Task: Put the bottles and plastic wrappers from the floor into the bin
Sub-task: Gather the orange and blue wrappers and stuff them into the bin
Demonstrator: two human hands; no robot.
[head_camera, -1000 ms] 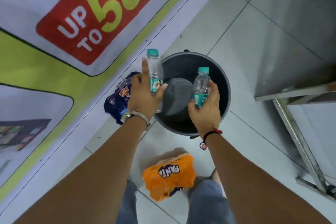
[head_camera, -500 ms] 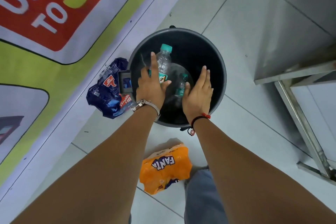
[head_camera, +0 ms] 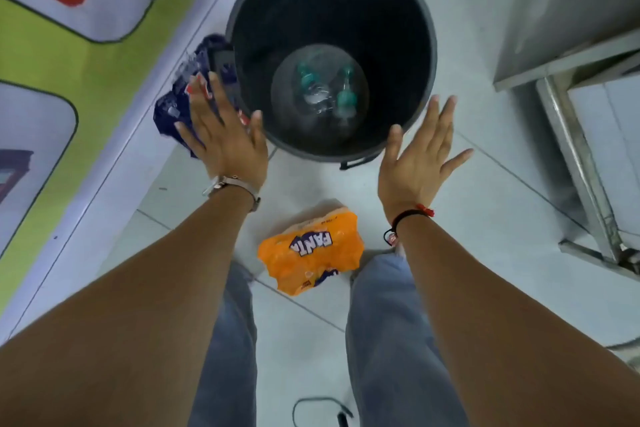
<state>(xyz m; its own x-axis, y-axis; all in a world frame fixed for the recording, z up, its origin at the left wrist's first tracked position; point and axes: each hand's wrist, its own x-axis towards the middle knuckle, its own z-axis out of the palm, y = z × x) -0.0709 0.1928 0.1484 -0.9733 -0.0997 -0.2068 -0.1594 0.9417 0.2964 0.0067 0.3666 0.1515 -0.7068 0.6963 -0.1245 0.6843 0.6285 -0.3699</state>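
Note:
A black round bin (head_camera: 424, 28) stands on the tiled floor. Two clear bottles (head_camera: 325, 90) with teal caps lie at its bottom. My left hand (head_camera: 228, 139) hovers open with spread fingers just left of the bin's near rim, over a dark blue plastic wrapper (head_camera: 176, 107) that lies against the bin's left side. My right hand (head_camera: 419, 159) is open and empty to the right of the near rim. An orange Fanta plastic wrapper (head_camera: 311, 250) lies on the floor between my legs and the bin.
A printed banner (head_camera: 69, 45) covers the floor on the left. A steel table leg and frame (head_camera: 581, 163) stand at the right. A black cable (head_camera: 311, 406) lies on the tiles by my feet.
Both hands let go of the bottles, which dropped to the bottom of the bin. The hands have drawn back and apart, out of the bin, with fingers spread.

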